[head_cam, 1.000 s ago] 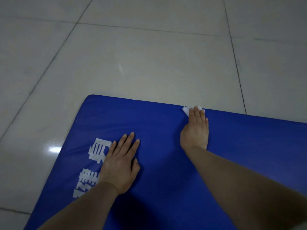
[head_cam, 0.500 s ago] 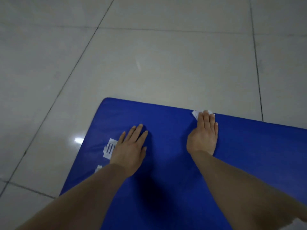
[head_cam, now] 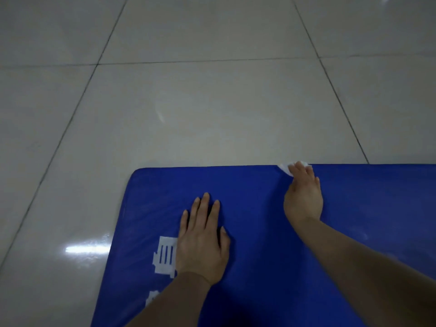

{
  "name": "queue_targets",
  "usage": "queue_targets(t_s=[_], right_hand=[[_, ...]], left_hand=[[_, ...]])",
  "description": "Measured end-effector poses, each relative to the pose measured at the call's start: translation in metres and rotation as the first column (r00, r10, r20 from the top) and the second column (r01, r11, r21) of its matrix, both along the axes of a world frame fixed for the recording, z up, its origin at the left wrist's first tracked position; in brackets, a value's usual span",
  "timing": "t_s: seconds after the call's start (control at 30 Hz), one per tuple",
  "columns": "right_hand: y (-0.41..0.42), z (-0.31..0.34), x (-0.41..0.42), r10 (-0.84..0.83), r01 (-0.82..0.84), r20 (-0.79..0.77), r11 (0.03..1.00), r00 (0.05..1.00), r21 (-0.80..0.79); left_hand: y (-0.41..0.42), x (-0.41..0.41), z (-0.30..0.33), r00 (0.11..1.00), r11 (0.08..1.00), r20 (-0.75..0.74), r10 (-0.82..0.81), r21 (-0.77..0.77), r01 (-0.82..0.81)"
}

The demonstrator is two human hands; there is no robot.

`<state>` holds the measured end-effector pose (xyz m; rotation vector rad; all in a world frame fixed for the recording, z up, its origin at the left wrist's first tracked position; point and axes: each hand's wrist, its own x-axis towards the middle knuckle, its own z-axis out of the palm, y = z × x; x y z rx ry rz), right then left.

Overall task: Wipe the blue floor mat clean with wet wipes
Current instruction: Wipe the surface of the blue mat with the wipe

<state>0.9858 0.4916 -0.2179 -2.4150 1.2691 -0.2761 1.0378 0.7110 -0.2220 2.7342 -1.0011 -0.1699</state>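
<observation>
The blue floor mat (head_cam: 254,192) lies on the tiled floor and fills the lower half of the view, with white printed characters (head_cam: 165,256) near its left side. My right hand (head_cam: 303,197) presses a white wet wipe (head_cam: 286,169) flat against the mat's far edge; only the wipe's tips show past my fingertips. My left hand (head_cam: 203,239) rests palm down on the mat, fingers spread, holding nothing and partly covering the white print.
Glossy pale floor tiles (head_cam: 188,109) with dark grout lines surround the mat on the far and left sides. A bright light reflection (head_cam: 87,249) sits on the tile left of the mat.
The view has shifted, so the mat's far-left corner sits more central. My right hand with the wipe stays at the far edge, and my left hand has moved slightly forward over the print.
</observation>
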Motion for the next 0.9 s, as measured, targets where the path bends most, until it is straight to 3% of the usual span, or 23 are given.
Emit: queue_targets(t_s=[0.07, 0.13, 0.23, 0.3, 0.37, 0.4, 0.5, 0.57, 0.6, 0.67, 0.73, 0.83, 0.9], right_hand=[[0.019, 0.002, 0.027, -0.004, 0.000, -0.075, 0.998, 0.997, -0.057], [0.049, 0.007, 0.062, 0.188, -0.203, -0.117, 0.970, 0.975, -0.134], [0.092, 0.006, 0.102, 0.615, -0.624, -0.120, 0.779, 0.780, -0.064], [0.093, 0.011, 0.102, 0.745, -0.759, -0.183, 0.651, 0.641, -0.009], [0.068, 0.013, 0.077, 0.738, -0.759, -0.218, 0.650, 0.639, -0.025], [0.051, 0.014, 0.058, 0.687, -0.706, -0.192, 0.707, 0.701, -0.050], [0.003, 0.024, 0.006, 0.330, -0.344, -0.136, 0.933, 0.934, -0.105], [-0.010, 0.025, -0.002, 0.103, -0.122, -0.175, 0.988, 0.979, -0.098], [-0.007, 0.023, 0.003, 0.066, -0.086, -0.200, 0.992, 0.978, -0.093], [0.017, 0.014, 0.025, 0.121, -0.153, -0.220, 0.979, 0.968, -0.134], [0.056, 0.005, 0.049, 0.294, -0.330, -0.220, 0.932, 0.930, -0.148], [0.103, 0.006, 0.068, 0.552, -0.559, -0.123, 0.828, 0.825, -0.036], [0.102, 0.009, 0.055, 0.623, -0.633, -0.144, 0.773, 0.769, -0.040]], left_hand=[[0.001, 0.001, -0.003, 1.000, 0.998, 0.005, 0.011, -0.066, -0.010], [0.003, 0.001, -0.004, 0.999, 0.990, -0.004, 0.040, -0.135, -0.041], [0.004, 0.002, -0.005, 0.996, 0.974, -0.020, 0.086, -0.210, -0.088], [0.003, 0.002, -0.005, 0.995, 0.977, -0.023, 0.097, -0.187, -0.100], [0.003, 0.002, -0.003, 0.995, 0.983, -0.007, 0.101, -0.151, -0.101], [0.003, 0.002, -0.002, 0.995, 0.985, -0.001, 0.103, -0.140, -0.102], [0.002, 0.002, -0.001, 0.994, 0.987, 0.015, 0.110, -0.118, -0.107], [0.001, 0.002, -0.002, 0.994, 0.989, 0.027, 0.104, -0.106, -0.101], [0.001, 0.002, -0.002, 0.994, 0.990, 0.030, 0.104, -0.099, -0.100], [0.001, 0.002, -0.001, 0.994, 0.991, 0.026, 0.103, -0.092, -0.100], [0.001, 0.003, -0.002, 0.994, 0.990, 0.023, 0.102, -0.095, -0.100], [0.002, 0.004, -0.005, 0.995, 0.990, 0.019, 0.095, -0.110, -0.092], [0.002, 0.004, -0.004, 0.995, 0.989, 0.016, 0.095, -0.117, -0.092]])
